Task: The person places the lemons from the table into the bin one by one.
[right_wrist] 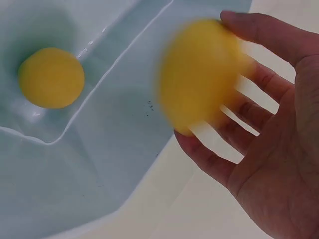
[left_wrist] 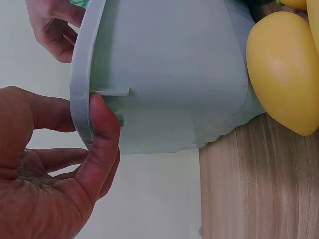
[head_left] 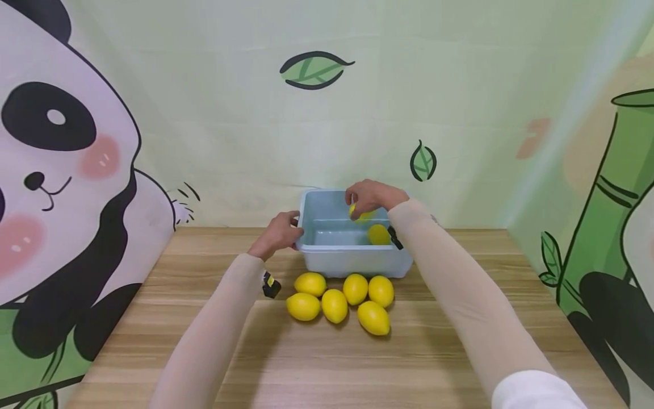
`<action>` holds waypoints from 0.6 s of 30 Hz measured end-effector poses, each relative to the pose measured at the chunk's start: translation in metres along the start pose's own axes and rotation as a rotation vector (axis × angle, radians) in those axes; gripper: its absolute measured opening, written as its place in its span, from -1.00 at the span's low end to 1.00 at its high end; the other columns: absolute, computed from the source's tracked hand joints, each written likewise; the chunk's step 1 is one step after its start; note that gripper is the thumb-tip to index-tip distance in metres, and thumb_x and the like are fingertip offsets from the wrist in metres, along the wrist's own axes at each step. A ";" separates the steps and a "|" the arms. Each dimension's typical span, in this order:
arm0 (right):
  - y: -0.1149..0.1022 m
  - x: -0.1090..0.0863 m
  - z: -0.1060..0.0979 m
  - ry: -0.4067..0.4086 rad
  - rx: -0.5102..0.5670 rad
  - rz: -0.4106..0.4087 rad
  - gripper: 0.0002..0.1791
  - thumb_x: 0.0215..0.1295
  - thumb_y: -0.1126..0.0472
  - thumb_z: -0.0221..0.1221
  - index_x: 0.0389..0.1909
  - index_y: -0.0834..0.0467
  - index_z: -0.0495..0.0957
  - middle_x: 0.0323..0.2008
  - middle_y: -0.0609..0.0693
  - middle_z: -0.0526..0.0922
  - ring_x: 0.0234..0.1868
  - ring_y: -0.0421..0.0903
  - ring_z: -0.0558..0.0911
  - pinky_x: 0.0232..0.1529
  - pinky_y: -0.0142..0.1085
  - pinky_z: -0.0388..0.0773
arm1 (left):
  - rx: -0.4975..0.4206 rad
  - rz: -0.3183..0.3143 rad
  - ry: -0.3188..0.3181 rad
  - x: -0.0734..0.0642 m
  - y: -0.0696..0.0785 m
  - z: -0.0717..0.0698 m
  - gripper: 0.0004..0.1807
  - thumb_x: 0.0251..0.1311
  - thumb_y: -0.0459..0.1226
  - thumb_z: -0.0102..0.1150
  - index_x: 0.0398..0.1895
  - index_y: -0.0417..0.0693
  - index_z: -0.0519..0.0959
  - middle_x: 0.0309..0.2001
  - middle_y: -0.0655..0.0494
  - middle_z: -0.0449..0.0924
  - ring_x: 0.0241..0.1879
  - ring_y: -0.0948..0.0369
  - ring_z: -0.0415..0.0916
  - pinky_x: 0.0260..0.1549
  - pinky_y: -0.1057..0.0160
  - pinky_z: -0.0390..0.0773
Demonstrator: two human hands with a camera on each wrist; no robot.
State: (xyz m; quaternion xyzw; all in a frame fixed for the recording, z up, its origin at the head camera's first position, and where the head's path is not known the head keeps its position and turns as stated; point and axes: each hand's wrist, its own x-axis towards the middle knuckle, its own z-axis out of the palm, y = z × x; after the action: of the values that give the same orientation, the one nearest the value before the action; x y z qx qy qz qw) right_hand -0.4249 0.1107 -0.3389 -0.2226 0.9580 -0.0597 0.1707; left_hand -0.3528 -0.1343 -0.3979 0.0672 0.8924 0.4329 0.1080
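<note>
My left hand grips the left rim of a pale blue plastic basin, thumb on the outer wall in the left wrist view. Over the basin's inside is my right hand, fingers spread around a yellow lemon. That lemon is blurred while the hand looks sharp, and it sits at the fingertips, away from the palm. Another lemon lies on the basin floor, towards the right in the head view. Several more lemons are grouped on the table just in front of the basin.
The wood-grain table runs back to a printed cloth backdrop with a panda and leaves. The basin stands near the table's back edge. Dark wrist devices sit on the sleeves.
</note>
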 end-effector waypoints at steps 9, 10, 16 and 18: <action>0.001 -0.004 0.000 0.026 0.003 0.005 -0.54 0.23 0.04 0.29 0.14 0.00 0.49 0.20 0.09 0.50 0.13 0.05 0.46 0.20 -0.06 0.49 | -0.012 -0.014 0.000 0.000 0.001 -0.001 -0.36 0.29 -0.35 -0.01 0.47 -0.19 0.19 0.16 -0.27 0.43 -0.08 -0.03 0.56 -0.32 0.27 0.71; 0.001 -0.005 0.000 0.029 0.003 0.002 -0.54 0.23 0.04 0.28 0.14 0.00 0.49 0.20 0.10 0.50 0.13 0.05 0.46 0.20 -0.06 0.49 | -0.011 -0.014 -0.001 0.000 0.001 -0.001 -0.36 0.29 -0.35 -0.01 0.47 -0.19 0.19 0.17 -0.26 0.43 -0.08 -0.03 0.56 -0.32 0.28 0.71; -0.002 -0.017 -0.001 0.063 -0.011 -0.042 -0.54 0.25 0.04 0.27 0.16 0.00 0.49 0.21 0.09 0.50 0.16 0.05 0.46 0.22 -0.06 0.48 | -0.008 -0.005 0.000 -0.001 0.000 0.000 -0.34 0.28 -0.35 -0.01 0.47 -0.22 0.18 0.17 -0.28 0.44 -0.10 -0.03 0.57 -0.35 0.29 0.70; -0.003 -0.023 -0.002 0.086 -0.016 -0.060 -0.54 0.25 0.04 0.27 0.17 0.01 0.49 0.21 0.08 0.51 0.18 0.06 0.46 0.25 -0.06 0.46 | -0.003 -0.002 0.003 -0.001 0.000 0.001 -0.34 0.29 -0.35 -0.01 0.47 -0.22 0.17 0.17 -0.28 0.44 -0.11 -0.02 0.58 -0.35 0.29 0.70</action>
State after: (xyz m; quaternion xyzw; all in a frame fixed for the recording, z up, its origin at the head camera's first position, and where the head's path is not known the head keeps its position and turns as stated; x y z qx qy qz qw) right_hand -0.4046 0.1184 -0.3293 -0.2499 0.9578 -0.0665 0.1255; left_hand -0.3519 -0.1341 -0.3981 0.0656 0.8920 0.4343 0.1071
